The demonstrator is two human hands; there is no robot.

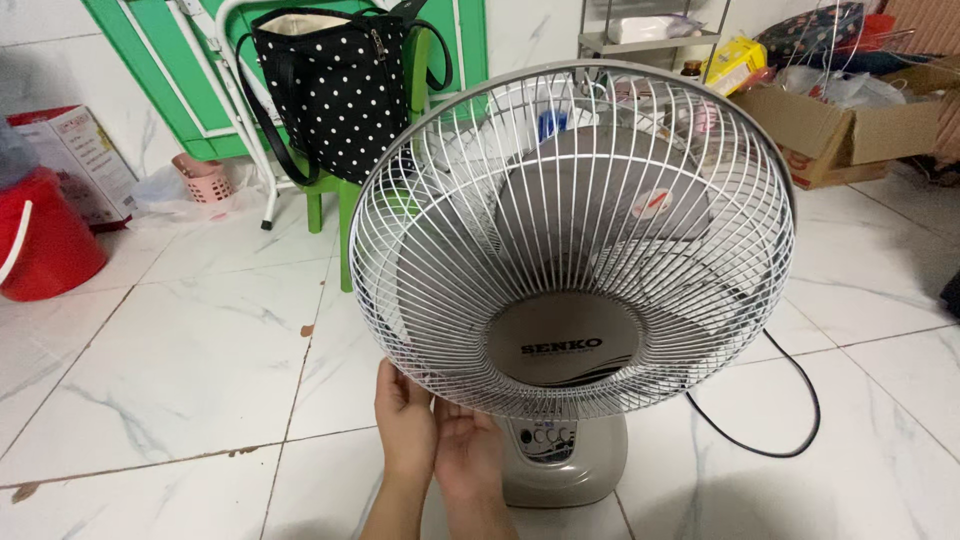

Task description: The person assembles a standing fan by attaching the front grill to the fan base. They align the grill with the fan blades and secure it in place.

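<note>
A grey desk fan [572,300] stood on the white marble-patterned floor [180,370], near the bottom edge of the view, its round wire grille [480,180] tilted up toward the camera. Both hands met at the lower left rim of that grille. The left hand [403,420] lay against the rim from below with its fingers [392,378] pressed together and reaching up behind the wires. The right hand [468,450] sat just beside it, touching it, between the grille and the fan's base [565,465]; whether its fingers were closed on the rim or only resting there could not be told, since the grille hid the tips. A black power cord [790,420] curved away over the floor on the fan's right side.

Behind the fan, a green plastic chair [335,195] carried a black bag with white dots [335,90]. A red bucket [45,240] stood at the left edge of the floor, with a small pink basket [205,180] farther back near the wall. An open cardboard box [840,135] of mixed goods sat at the far right.
</note>
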